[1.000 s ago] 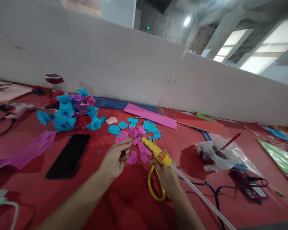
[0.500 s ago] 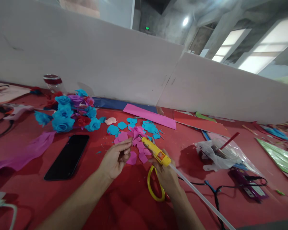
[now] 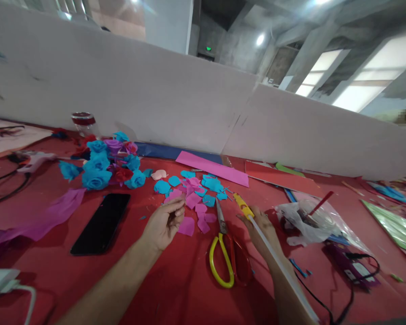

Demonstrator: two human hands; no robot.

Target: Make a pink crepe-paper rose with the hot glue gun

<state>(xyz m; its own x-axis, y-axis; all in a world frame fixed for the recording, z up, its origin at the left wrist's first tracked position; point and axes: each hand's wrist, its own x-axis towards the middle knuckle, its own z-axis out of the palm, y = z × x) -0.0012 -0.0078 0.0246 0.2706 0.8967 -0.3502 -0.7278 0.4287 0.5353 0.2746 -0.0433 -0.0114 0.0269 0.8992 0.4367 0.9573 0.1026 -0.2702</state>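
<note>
My left hand (image 3: 164, 222) is closed in a pinch, and a pink paper flower (image 3: 191, 184) stands just beyond its fingertips; its stem is hidden in the fingers. In my right hand (image 3: 262, 228) is a yellow hot glue gun (image 3: 243, 206), with a long whitish glue stick (image 3: 274, 253) running back over the forearm. Between the hands lie scissors (image 3: 221, 259) with one yellow and one red handle. Loose pink paper petals (image 3: 186, 225) and blue paper petals (image 3: 212, 183) are scattered ahead of the left hand.
Finished paper flowers (image 3: 97, 176) are bunched at left, near a black phone (image 3: 101, 224) and a lidded jar (image 3: 84, 123). A pink paper strip (image 3: 213, 169) lies at the back. At right are a cup in a plastic bag (image 3: 306, 219) and a purple device with a cable (image 3: 353, 266).
My right hand has moved the glue gun rightward, away from the pink flower, uncovering the scissors. My left hand stays nearly in place. The view has shifted slightly.
</note>
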